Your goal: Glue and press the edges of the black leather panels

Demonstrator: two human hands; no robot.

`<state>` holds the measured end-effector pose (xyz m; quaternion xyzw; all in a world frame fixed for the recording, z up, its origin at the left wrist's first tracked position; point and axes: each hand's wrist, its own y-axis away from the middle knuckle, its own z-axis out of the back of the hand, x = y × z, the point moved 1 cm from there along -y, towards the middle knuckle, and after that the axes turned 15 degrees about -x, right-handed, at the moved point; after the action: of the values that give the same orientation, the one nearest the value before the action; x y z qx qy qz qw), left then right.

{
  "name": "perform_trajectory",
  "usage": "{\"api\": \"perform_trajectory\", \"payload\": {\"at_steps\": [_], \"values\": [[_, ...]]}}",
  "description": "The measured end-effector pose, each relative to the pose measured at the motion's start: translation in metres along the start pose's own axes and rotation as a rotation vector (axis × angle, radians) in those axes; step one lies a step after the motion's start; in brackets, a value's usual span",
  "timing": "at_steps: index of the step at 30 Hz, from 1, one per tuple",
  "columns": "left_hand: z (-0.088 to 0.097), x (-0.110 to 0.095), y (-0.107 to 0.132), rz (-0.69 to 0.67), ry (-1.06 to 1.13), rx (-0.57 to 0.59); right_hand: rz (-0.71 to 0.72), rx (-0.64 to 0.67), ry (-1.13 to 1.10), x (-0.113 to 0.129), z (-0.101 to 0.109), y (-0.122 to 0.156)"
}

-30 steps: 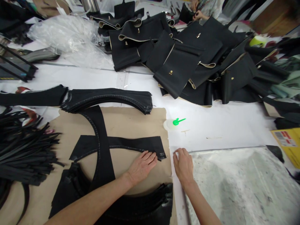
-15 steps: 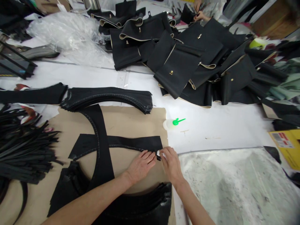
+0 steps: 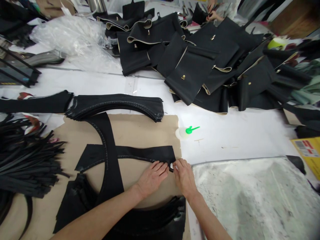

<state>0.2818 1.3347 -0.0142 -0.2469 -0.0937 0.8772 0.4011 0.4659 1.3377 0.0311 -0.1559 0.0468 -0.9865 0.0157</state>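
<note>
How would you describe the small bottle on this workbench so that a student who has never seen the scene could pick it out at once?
Find the sheet of brown kraft paper lying on the white-covered table. At the paper's far right corner sits a small translucent plastic bottle. Its bright green nozzle points right, and nothing near it shares that vivid green.

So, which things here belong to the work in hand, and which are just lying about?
In use:
- left hand
- right hand
- black curved strip, whose end both hands touch
- brown kraft paper under it

Lying about:
- squeeze bottle with green nozzle
- stacked curved black strips
- pile of black bags
- clear plastic sheeting
</note>
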Motion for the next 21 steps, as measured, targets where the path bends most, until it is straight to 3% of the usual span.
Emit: {"api": "perform_trajectory", "payload": {"at_steps": [4,9,12,15,18,21], "values": [[0.003,-0.001,-0.001,0.008,0.014,0.021,-0.088,-0.083,0.123,-0.020,0.014,-0.004],[0.002,-0.002,0.000,0.014,0.006,0.014,0.034,-0.010,-0.055,0.001,0.008,-0.002],[0.002,-0.001,0.000,0.004,0.002,0.010,-0.009,-0.011,0.065,-0.002,0.003,0.000],[0.003,-0.001,-0.001,0.005,0.003,0.023,-0.075,-0.071,0.152,-0.016,0.012,-0.002],[0.003,-0.001,-0.002,0.002,0.003,0.029,-0.022,-0.070,0.019,-0.011,0.016,-0.004],[0.003,-0.002,-0.002,0.004,-0.009,0.016,0.036,-0.008,-0.115,0.001,0.007,-0.001]]}}
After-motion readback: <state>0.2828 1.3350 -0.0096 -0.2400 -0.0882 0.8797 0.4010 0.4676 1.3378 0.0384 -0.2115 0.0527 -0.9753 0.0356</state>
